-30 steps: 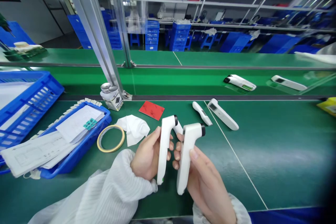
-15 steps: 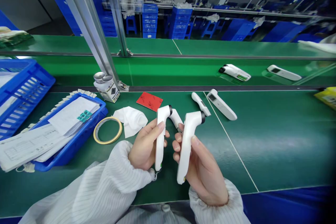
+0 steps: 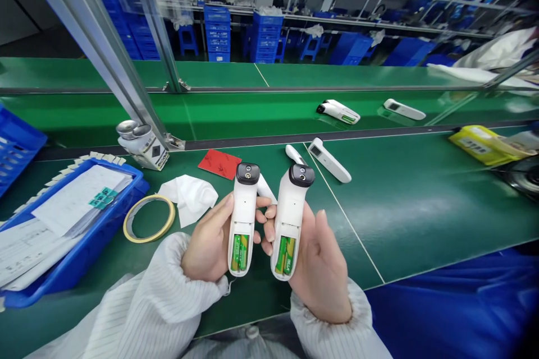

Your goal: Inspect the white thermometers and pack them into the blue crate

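Note:
My left hand (image 3: 209, 241) is closed round a white infrared thermometer (image 3: 245, 202) with a black sensor head. My right hand (image 3: 320, 261) grips a second infrared thermometer (image 3: 290, 207) of the same kind, close beside the first. Both are upright with their battery bays facing me; green batteries (image 3: 240, 252) show in the left one and more batteries (image 3: 285, 255) in the right one. Behind them on the green bench lie a thermometer with a small display (image 3: 329, 161) and two white pieces partly hidden by the held thermometers.
Left of my hands are a white cloth (image 3: 191, 196), a tape roll (image 3: 126, 224), a red card (image 3: 220, 163) and a blue basket of papers (image 3: 80, 258). Two thermometers, one with batteries showing (image 3: 339, 111), lie on the belt beyond. A yellow packet (image 3: 484, 145) is at right.
Both thermometers have been turned from side-on so that their battery bays and sensor heads face me. The view has swung to the right, bringing more of the yellow packet into sight.

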{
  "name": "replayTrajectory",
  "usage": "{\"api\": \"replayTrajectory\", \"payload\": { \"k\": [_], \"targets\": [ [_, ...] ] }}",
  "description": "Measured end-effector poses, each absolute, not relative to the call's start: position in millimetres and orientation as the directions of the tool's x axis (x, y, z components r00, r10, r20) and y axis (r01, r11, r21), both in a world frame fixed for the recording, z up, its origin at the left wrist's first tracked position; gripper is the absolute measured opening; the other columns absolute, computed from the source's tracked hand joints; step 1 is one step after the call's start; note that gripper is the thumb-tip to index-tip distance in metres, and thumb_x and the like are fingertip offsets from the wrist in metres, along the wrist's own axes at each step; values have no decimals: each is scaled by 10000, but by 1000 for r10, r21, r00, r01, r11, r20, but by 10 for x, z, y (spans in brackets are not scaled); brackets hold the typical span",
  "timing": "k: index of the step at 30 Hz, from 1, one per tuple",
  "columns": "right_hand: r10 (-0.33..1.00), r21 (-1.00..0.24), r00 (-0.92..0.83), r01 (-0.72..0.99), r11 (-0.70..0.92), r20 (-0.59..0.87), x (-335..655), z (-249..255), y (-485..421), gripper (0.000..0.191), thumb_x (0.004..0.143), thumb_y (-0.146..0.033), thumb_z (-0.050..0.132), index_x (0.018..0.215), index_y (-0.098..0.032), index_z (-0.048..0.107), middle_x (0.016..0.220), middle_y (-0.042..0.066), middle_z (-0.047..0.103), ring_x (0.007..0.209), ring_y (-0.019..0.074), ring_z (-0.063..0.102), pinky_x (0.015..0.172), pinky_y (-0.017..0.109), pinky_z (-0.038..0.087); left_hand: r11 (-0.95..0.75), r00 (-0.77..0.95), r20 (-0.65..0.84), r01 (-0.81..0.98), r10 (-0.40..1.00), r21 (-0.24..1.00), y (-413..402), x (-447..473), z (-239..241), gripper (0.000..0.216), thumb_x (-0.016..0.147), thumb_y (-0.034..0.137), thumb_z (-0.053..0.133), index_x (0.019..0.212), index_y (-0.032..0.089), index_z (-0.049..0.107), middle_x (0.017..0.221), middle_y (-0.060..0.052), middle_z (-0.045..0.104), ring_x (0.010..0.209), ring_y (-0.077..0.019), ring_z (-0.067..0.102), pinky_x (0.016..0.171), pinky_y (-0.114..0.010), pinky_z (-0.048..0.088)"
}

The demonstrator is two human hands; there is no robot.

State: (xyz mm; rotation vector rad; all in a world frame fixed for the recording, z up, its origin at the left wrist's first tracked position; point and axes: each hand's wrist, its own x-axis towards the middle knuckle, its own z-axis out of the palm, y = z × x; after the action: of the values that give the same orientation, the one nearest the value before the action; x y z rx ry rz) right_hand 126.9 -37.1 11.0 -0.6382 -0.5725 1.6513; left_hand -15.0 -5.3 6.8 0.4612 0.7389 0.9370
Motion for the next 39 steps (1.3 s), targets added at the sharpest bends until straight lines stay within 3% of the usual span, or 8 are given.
{"api": "replayTrajectory", "payload": {
  "k": [9, 19, 25, 29, 33, 39],
  "targets": [
    [980, -690, -165, -697, -194, -109, 1243, 100, -368, 522, 963, -559, 237, 1073, -215, 614, 942, 73, 590, 733, 187, 558, 651, 317, 472, 536, 466, -279, -631, 840, 561, -31, -137, 44, 514, 978, 393, 302, 1070, 34, 660, 813, -100, 569, 669, -212, 603, 595, -347, 522],
    [971, -686, -178, -688, -237, -157, 1223, 84, -345, 495, 965, -552, 258, 1142, -224, 584, 951, 68, 588, 756, 190, 564, 669, 325, 476, 578, 477, -326, -660, 816, 480, -33, -138, 9, 491, 971, 462, 315, 1058, 77, 608, 775, -86, 565, 630, -192, 555, 551, -347, 501],
    [979, -706, -182, -682, -190, -88, 1228, 77, -373, 538, 984, -532, 205, 1194, -211, 582, 981, 77, 615, 808, 187, 590, 711, 318, 503, 559, 388, -404, -619, 828, 551, -48, -119, 16, 404, 969, 426, 358, 989, 104, 601, 736, -69, 568, 586, -173, 545, 523, -326, 501],
    [985, -760, -165, -633, -150, -57, 1264, 49, -447, 399, 1008, -369, 344, 1391, -334, 449, 1261, 44, 599, 1031, 176, 611, 842, 302, 529, 496, 318, -380, -576, 868, 650, -60, -115, -1, 347, 942, 415, 467, 875, 104, 605, 699, -76, 594, 594, -171, 572, 543, -301, 504],
    [994, -868, -111, -495, -43, 14, 1265, 29, -509, 544, 973, -203, 492, 1434, -456, 353, 1479, -66, 456, 1287, 113, 484, 1007, 215, 463, 482, 312, -367, -566, 876, 669, -53, -130, -26, 344, 943, 417, 473, 888, 114, 626, 669, -62, 612, 543, -144, 565, 494, -246, 473],
    [990, -907, -77, -414, 74, 116, 1203, 68, -513, 684, 915, -151, 578, 1439, -495, 303, 1471, -23, 451, 1124, 152, 612, 844, 273, 587, 481, 390, -304, -529, 869, 699, -69, -144, -16, 525, 971, 483, 347, 815, 93, 661, 472, -15, 511, 347, -76, 413, 406, -192, 381]
  ]
}}
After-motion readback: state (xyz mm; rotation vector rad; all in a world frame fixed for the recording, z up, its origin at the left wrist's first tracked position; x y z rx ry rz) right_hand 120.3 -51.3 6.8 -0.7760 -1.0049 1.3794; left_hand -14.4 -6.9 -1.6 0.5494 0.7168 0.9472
